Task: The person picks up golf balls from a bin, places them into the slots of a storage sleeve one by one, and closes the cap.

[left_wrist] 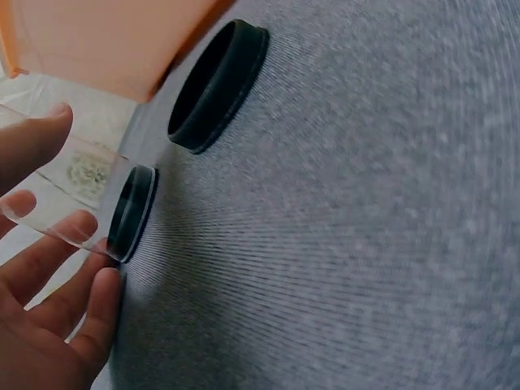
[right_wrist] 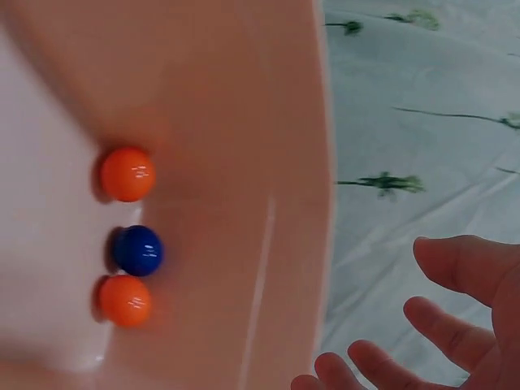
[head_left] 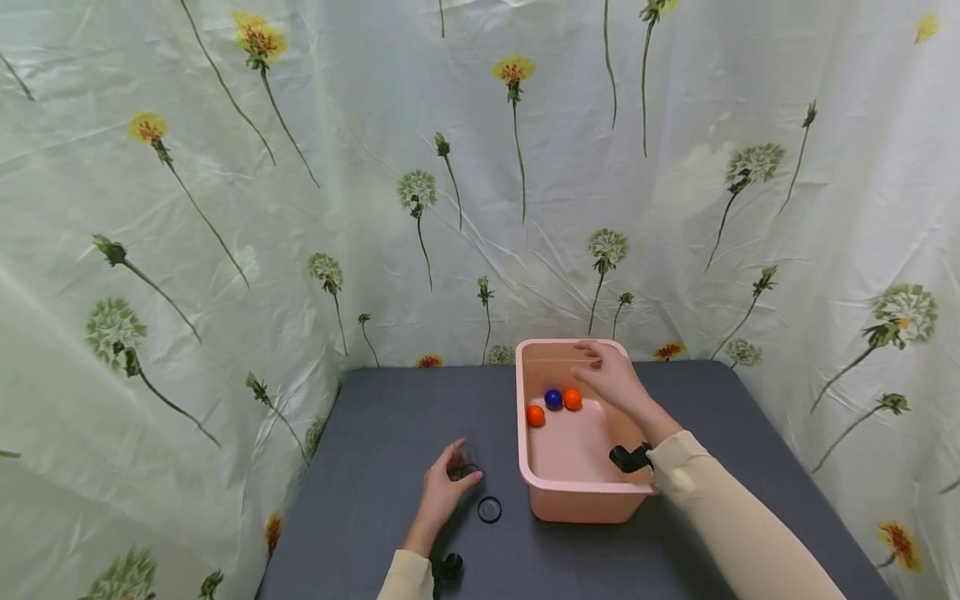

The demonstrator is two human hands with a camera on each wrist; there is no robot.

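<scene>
My left hand (head_left: 442,492) grips a clear cylindrical container (left_wrist: 91,180), its thumb on one side and its fingers round the other. The container has a black band (left_wrist: 140,213) at its lower end, down at the table surface. A loose black ring-shaped lid (left_wrist: 229,91) lies on the table close by. Over the far part of a pink plastic bin (head_left: 570,487), my right hand (head_left: 611,375) holds nothing, its fingers apart and slightly bent. Inside the bin lie a blue ball (head_left: 553,399) and two orange balls, one (head_left: 572,399) beside the blue and another (head_left: 536,416) by the left wall.
The dark grey table (head_left: 375,467) carries the bin on its right half. Behind and along the sides hangs a pale curtain (head_left: 360,208) printed with dandelions. My right forearm crosses the bin's right rim.
</scene>
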